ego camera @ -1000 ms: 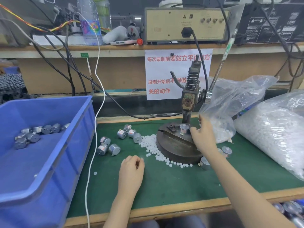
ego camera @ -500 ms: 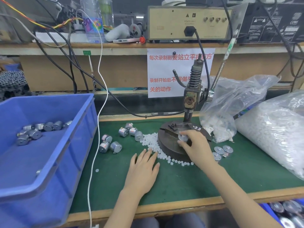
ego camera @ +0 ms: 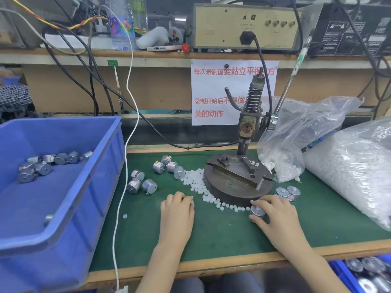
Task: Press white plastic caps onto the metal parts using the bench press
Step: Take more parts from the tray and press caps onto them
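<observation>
A: Two hands are resting low on the green mat (ego camera: 211, 235). What is the right hand (ego camera: 277, 218) doing?

B: It is gripping a metal part (ego camera: 257, 212) between thumb and fingers, and a white cap (ego camera: 257, 207) is sitting on top of it. That part is standing on the mat, just in front of the round base of the bench press (ego camera: 246, 127).

A: And the left hand (ego camera: 177, 212)?

B: Its fingers are curling down at the near edge of the loose caps (ego camera: 194, 178), which are lying against the left of the base. I cannot tell whether they are pinching one.

A: Where are the other parts lying?

B: Several bare parts (ego camera: 158, 167) are lying on the mat left of the caps. More are sitting in the blue bin (ego camera: 105, 187). Two white-topped parts (ego camera: 287, 191) are standing just right of the base, beside the right hand.
</observation>
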